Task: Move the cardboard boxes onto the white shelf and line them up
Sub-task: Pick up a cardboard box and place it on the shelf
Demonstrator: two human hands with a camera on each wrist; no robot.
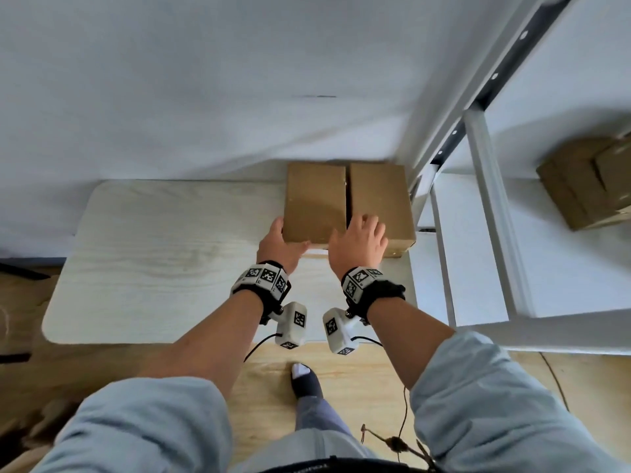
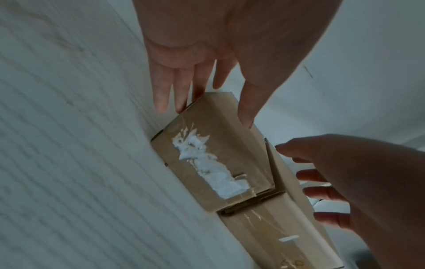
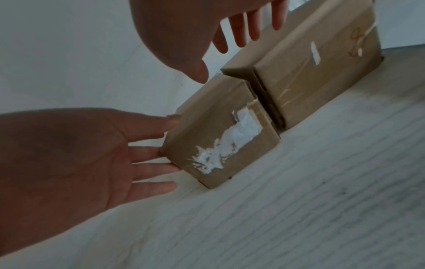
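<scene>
Two brown cardboard boxes stand side by side at the far right of the pale table (image 1: 153, 250). My left hand (image 1: 278, 242) lies with straight fingers against the left side of the left box (image 1: 316, 203), at its near corner. That box's near face (image 2: 207, 163) bears a torn white label. My right hand (image 1: 358, 244) hovers with relaxed, spread fingers over the near top edge, across the seam with the right box (image 1: 377, 199). In the right wrist view its thumb and fingers (image 3: 253, 27) stay just above the boxes and hold nothing. The white shelf (image 1: 478, 240) stands right of the table.
Another cardboard box (image 1: 587, 186) lies tilted on the white shelf at the far right. White metal uprights (image 1: 491, 206) frame the shelf beside the right box. A white wall runs behind the table. My foot (image 1: 304, 380) stands on the wooden floor below.
</scene>
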